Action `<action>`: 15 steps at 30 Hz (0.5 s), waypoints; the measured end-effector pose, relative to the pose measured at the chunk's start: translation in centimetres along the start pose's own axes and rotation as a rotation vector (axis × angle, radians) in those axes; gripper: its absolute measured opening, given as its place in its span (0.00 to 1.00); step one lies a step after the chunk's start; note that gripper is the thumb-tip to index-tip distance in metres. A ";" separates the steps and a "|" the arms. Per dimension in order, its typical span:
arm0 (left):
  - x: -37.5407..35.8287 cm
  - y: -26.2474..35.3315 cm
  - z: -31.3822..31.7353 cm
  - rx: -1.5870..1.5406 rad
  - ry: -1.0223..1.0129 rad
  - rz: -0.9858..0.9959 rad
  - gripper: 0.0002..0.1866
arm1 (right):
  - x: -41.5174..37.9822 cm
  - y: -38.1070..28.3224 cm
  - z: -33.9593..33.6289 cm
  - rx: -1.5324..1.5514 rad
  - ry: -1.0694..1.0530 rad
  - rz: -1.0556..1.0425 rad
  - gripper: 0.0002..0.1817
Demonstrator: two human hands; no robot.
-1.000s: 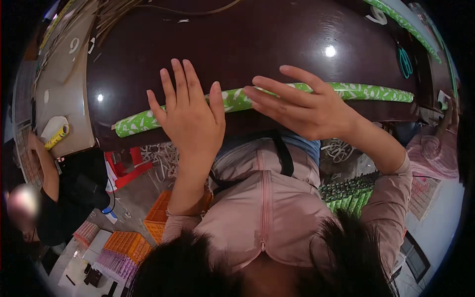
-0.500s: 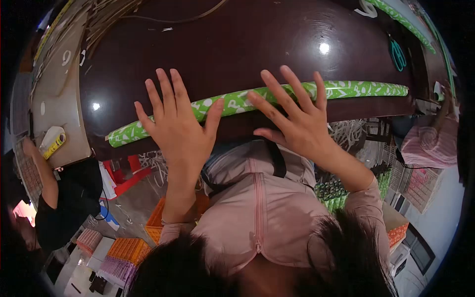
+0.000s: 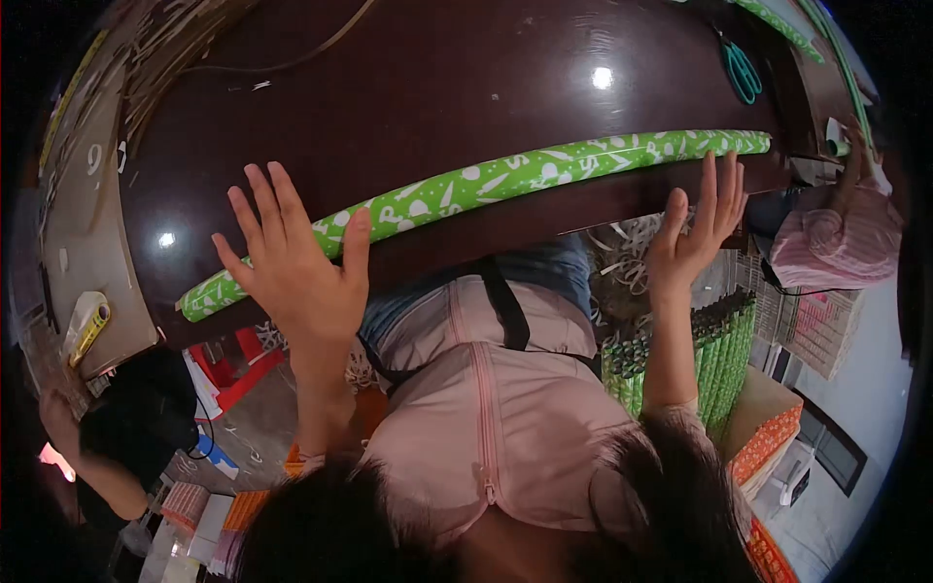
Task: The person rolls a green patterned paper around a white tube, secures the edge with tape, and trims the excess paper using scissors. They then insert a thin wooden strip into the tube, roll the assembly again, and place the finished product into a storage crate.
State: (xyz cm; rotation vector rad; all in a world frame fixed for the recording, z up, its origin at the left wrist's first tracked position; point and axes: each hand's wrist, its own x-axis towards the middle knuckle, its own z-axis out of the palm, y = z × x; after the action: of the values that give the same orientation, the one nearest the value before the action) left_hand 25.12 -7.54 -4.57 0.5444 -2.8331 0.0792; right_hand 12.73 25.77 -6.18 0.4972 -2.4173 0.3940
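Observation:
A long green roll of wrapping paper (image 3: pixel 505 185) with white shapes lies across the dark table (image 3: pixel 418 92) near its front edge. My left hand (image 3: pixel 301 257) is spread flat over the roll's left part, fingers extending past it and hiding some of it. Toward the other end, my right hand (image 3: pixel 695 228) is open with fingers stretched upward. Its fingertips are right at the roll's near side, and nothing is in its grasp.
Teal-handled scissors (image 3: pixel 741 73) lie at the table's far right. Thin strips (image 3: pixel 185 49) are heaped at the back left. A person in black (image 3: pixel 136 418) is at left, and another in pink stripes (image 3: pixel 841 243) at right. Many green rolls (image 3: pixel 724 364) stand below right.
My right hand has moved right, from the middle of the roll to near its right end. My left hand stays over the left part. The view has shifted slightly.

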 end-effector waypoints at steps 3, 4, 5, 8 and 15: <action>0.0 0.0 0.0 0.000 -0.009 -0.001 0.42 | 1.6 -6.0 -0.3 0.370 -0.113 -0.035 0.30; 0.0 0.0 0.1 0.000 -0.005 -0.006 0.42 | 1.8 -8.2 0.1 0.484 -0.178 -0.041 0.31; -0.1 0.0 0.0 0.008 -0.007 -0.002 0.42 | 1.9 -10.3 0.6 0.537 -0.186 -0.058 0.32; -0.2 -0.1 -0.1 0.004 -0.013 -0.007 0.42 | 2.8 -14.8 2.2 0.574 -0.230 -0.026 0.33; -0.2 -0.2 0.0 -0.043 0.005 0.004 0.42 | 2.7 -14.2 2.8 0.345 -0.258 -0.023 0.34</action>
State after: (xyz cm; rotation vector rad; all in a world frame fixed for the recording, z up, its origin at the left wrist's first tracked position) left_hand 25.35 -7.63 -4.59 0.5280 -2.8237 0.0202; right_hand 15.59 11.43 -4.37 0.7658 -2.5968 0.7862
